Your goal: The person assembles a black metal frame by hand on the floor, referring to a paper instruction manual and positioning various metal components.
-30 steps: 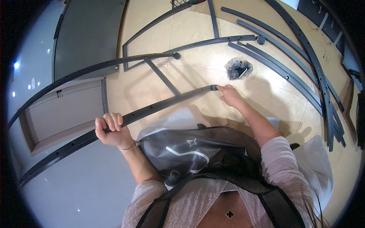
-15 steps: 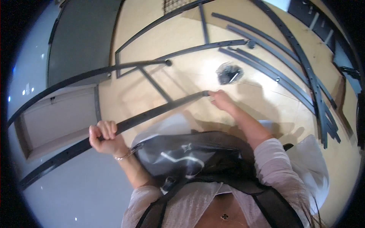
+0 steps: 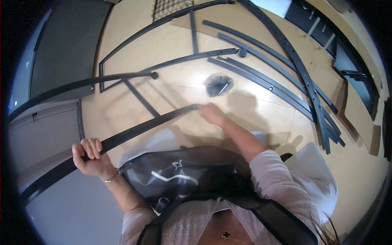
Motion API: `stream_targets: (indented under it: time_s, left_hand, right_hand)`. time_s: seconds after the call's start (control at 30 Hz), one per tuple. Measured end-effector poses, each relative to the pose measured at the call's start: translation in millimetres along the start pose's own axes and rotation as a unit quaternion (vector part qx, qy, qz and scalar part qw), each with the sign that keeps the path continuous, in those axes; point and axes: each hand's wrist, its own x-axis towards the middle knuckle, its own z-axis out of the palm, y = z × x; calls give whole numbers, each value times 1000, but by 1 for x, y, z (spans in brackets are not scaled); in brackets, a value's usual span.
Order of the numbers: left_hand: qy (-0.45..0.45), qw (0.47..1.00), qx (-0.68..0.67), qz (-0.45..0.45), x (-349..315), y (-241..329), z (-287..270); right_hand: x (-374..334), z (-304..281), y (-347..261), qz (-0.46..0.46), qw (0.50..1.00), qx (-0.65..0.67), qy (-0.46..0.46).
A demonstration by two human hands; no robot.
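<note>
A black metal frame with two long rails joined by a crossbar (image 3: 141, 97) slants across the left side in front of me. My left hand (image 3: 92, 158) is wrapped round its near rail (image 3: 134, 131), fingers curled over the top. At that rail's right end my right hand (image 3: 210, 113) is closed on the tip, the fingers partly hidden. The far rail (image 3: 85, 82) of this frame ends in a round black foot or cap (image 3: 154, 75). A second black frame (image 3: 188, 54) lies beyond it on the floor.
Several loose black metal bars (image 3: 261, 81) lie on the pale floor (image 3: 261, 122) at the right. A clear plastic bag of small dark parts (image 3: 218, 84) sits ahead of my right hand. Flattened cardboard (image 3: 359, 114) lies far right, a grey panel (image 3: 67, 49) far left, a wire grid (image 3: 173, 10) at the back.
The whole view has shifted, so the surroundings sit further left in the picture. Both hands keep their hold on the near rail, with little other visible movement.
</note>
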Motion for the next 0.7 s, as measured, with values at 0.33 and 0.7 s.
stream_targets:
  time_s: [0.33, 0.7]
  left_hand:
    - [26, 1000, 9, 5, -4, 1, 1]
    - [17, 1000, -5, 1, -2, 2, 4]
  right_hand:
    - [0, -1, -3, 13, 999, -5, -38]
    - [0, 1, -4, -8, 1000, -5, 10]
